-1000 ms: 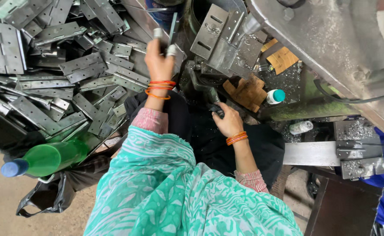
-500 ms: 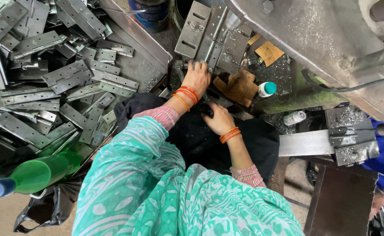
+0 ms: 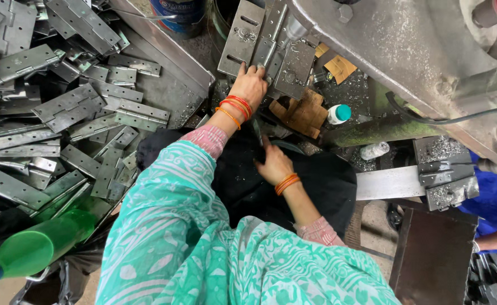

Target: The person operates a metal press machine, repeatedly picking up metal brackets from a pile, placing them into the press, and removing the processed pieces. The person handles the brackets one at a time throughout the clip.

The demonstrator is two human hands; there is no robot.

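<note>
So here's where I'm at: my left hand [image 3: 250, 85] is up at the press, fingers [image 3: 247, 69] spread flat on a grey hinge plate [image 3: 242, 39] that lies on the machine bed, right beside another hinge plate [image 3: 295, 69]. Not pinching it, just pressing on its lower edge. My right hand [image 3: 273, 164] is down low over the dark cloth [image 3: 310, 186] on my lap, fingers loosely curled; I can't really tell if there's anything in them, looks like nothing.

Progress-wise, I'd guess there's loads left. The heap of hinges [image 3: 62, 113] on my left is still huge and spills over the sheet-metal tray [image 3: 169, 56]. Only a couple of plates sit at the machine, and I can't see any finished stack from here, so no idea how many are done.

Compared to a second ago: back then my left hand was raised with a narrow metal piece held up between the fingers, half a second ago it had dropped near the bed, and now it's flat on the plate. Right hand has barely shifted. The green bottle [image 3: 39, 245] by my knee and the little white bottle with the teal cap [image 3: 337, 114] haven't budged
</note>
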